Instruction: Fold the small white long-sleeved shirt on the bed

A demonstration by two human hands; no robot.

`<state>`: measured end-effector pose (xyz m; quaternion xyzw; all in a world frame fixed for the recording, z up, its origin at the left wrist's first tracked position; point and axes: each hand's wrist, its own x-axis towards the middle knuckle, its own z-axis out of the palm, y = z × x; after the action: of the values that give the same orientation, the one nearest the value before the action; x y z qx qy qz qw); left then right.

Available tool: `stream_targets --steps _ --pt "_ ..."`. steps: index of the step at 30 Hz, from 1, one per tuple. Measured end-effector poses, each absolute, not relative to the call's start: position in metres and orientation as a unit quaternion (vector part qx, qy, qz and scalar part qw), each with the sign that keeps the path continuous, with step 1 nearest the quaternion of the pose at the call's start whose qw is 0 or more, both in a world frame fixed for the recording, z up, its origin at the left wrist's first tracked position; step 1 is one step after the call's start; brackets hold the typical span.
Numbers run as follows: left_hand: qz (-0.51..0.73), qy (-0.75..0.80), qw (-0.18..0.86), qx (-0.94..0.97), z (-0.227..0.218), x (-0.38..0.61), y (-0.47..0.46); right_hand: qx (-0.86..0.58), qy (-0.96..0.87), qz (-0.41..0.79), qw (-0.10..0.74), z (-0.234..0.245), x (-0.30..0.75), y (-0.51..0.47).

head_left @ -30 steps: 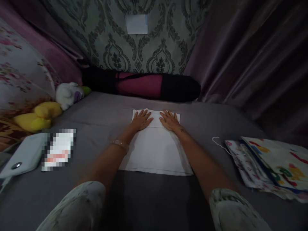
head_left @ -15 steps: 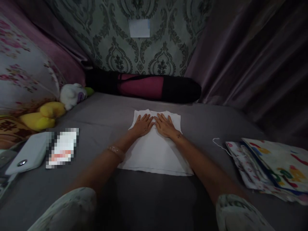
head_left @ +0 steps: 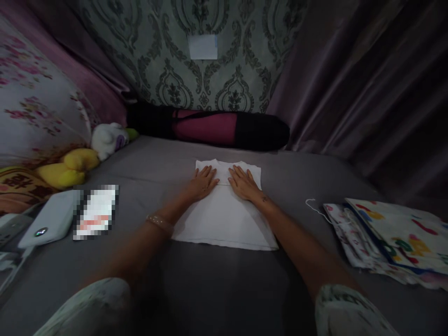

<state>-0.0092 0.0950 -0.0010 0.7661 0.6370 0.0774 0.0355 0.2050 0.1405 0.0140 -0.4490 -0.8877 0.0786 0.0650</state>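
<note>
White cloth lay flat on the grey sheet in front of you, between your forearms, its side edges partly hidden beneath your hands and arms. Dim light made its folds hard to read, though you could see a seam or crease running across it between your fingertips and wrists. Blocky pixels masked whatever lay on the left, the blurred item, so you could not tell what it was. Beside it, a pale device with a round shiny button showed whole, but the white things at the far left were cut off by the frame, as was the folded fabric stack on the right.

Your left hand was palm down, fingers extended and slightly parted, touching the upper left part of the cloth. Your right hand mirrored it on the upper right, also flat and spread. Neither had closed round anything, and a strip of cloth showed between them.

Past the cloth's far edge, grey sheet stretched up to the long black-and-pink bag against the wall. Its near edge faced you, with more sheet before it. On your right, sheet separated your forearm from the white cord beside the stack.
</note>
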Motion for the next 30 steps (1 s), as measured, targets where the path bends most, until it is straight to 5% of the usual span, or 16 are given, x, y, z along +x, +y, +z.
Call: stream_targets --steps 12,24,30 --pt "0.061 0.647 0.077 0.756 -0.01 -0.051 0.065 -0.479 -0.873 0.066 0.058 -0.001 0.253 0.126" --pt "0.096 0.722 0.038 0.684 0.001 -0.043 0.042 -0.501 -0.832 0.087 0.222 -0.024 0.269 0.128" --pt "0.123 0.737 0.067 0.661 0.003 -0.057 0.006 -0.536 -0.809 0.12 0.208 -0.013 0.285 0.088"
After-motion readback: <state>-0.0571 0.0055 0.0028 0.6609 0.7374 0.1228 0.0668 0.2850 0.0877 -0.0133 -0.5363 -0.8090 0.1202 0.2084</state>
